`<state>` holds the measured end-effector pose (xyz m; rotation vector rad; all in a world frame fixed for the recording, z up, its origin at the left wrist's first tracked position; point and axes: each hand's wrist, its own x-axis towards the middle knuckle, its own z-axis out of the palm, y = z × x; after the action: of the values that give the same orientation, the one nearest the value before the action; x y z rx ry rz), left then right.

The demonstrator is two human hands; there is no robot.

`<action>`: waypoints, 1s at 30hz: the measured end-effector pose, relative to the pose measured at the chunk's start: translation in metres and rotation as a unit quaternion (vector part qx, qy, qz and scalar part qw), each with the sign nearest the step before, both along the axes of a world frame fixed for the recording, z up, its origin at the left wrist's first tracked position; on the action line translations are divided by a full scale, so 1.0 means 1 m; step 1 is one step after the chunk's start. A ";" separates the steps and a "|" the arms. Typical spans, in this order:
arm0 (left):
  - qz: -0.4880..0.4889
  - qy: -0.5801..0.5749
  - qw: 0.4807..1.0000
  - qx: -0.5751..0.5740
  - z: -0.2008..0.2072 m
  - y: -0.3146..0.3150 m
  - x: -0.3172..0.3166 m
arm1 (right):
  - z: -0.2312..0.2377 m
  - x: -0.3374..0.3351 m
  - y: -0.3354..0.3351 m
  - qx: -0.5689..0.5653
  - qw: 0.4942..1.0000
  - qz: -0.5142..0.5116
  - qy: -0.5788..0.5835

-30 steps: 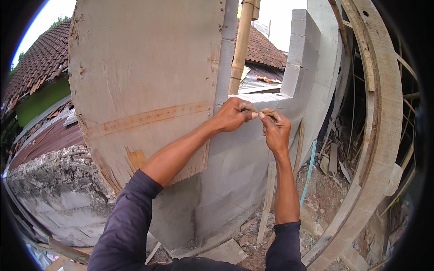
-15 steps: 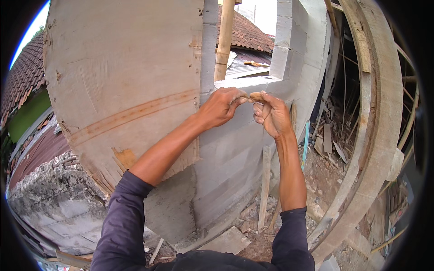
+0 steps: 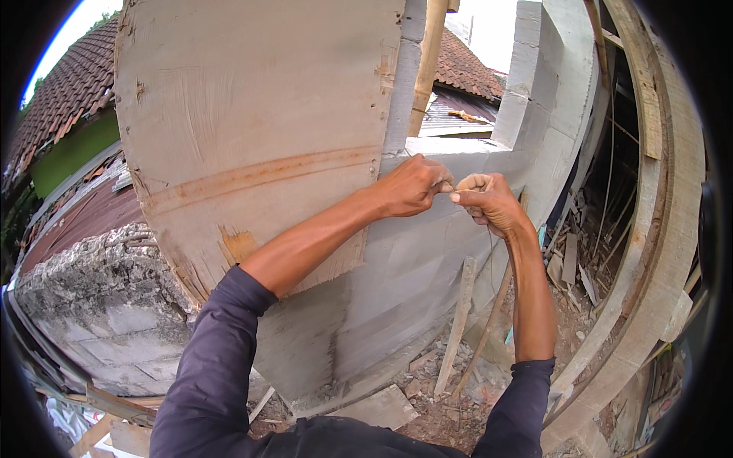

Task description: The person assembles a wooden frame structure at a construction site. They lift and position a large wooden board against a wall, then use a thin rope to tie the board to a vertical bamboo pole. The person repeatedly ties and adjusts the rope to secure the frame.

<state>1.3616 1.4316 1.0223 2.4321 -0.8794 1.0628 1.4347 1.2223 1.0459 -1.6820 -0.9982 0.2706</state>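
My left hand [image 3: 416, 187] and my right hand [image 3: 492, 204] meet in front of the grey block wall [image 3: 405, 259], just below a window opening. Both are closed in a pinch, fingertips nearly touching. Between them runs a thin strand [image 3: 492, 248], wire or string, its loose part trailing below my right hand. Exactly how the fingertips grip it is too small to make out. Beside my left forearm stands a large plywood panel [image 3: 259, 99] with a rusty brown stripe, set against the wall's left part.
A bamboo pole [image 3: 427, 72] rises in the opening. Curved-looking timber planks [image 3: 668, 229] stand at the right. Rubble and wood scraps cover the ground, with a leaning wooden stake [image 3: 456, 328] at the wall's foot. A rough old wall [image 3: 114, 305] is at left.
The view has swung, so the scene sits further right. My right hand has turned and its fingers have curled in; the strand now hangs below it. Both hands stay together.
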 end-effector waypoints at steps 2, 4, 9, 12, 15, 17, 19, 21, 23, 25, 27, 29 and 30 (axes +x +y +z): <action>0.012 0.013 1.000 0.005 0.000 0.001 0.001 | -0.007 -0.004 0.007 -0.018 0.984 -0.074 -0.161; 0.037 0.018 0.999 0.009 0.000 0.004 0.001 | -0.023 -0.012 0.017 -0.002 0.898 -0.171 -0.406; 0.024 -0.054 0.994 -0.090 -0.007 -0.002 0.016 | -0.047 -0.015 0.030 -0.012 0.703 -0.312 -0.639; -0.023 -0.168 0.978 -0.123 -0.008 -0.014 0.021 | -0.040 -0.006 0.028 0.090 0.708 -0.402 -0.574; -0.038 -0.177 0.975 -0.130 -0.012 -0.010 0.018 | -0.026 -0.032 0.031 0.036 0.942 -0.303 -0.138; -0.028 -0.176 0.978 -0.108 -0.013 -0.006 0.023 | -0.028 -0.025 0.031 0.133 0.979 -0.143 -0.065; -0.053 -0.156 0.977 -0.139 -0.012 -0.004 0.025 | -0.024 -0.021 0.020 0.198 0.979 -0.049 0.017; -0.060 -0.145 0.978 -0.137 -0.007 0.003 0.017 | -0.029 -0.027 0.029 0.273 0.959 0.019 0.081; -0.047 -0.127 0.981 -0.141 -0.002 0.002 0.009 | -0.035 -0.024 0.036 0.286 0.956 -0.022 0.059; -0.027 -0.129 0.982 -0.133 -0.002 -0.004 0.008 | -0.036 -0.023 0.025 0.302 0.949 -0.020 0.085; -0.014 -0.135 0.983 -0.124 -0.003 -0.005 0.004 | -0.035 -0.023 0.020 0.335 0.929 0.038 0.155; -0.013 -0.137 0.982 -0.128 -0.003 -0.006 0.002 | -0.039 -0.020 0.020 0.342 0.930 0.033 0.133; -0.018 -0.137 0.983 -0.117 -0.003 -0.007 0.003 | -0.041 -0.019 0.019 0.344 0.931 0.032 0.122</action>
<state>1.3643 1.4246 1.0190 2.1015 -0.8235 1.4241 1.4162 1.2418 1.0048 -0.9526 -0.8289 0.1406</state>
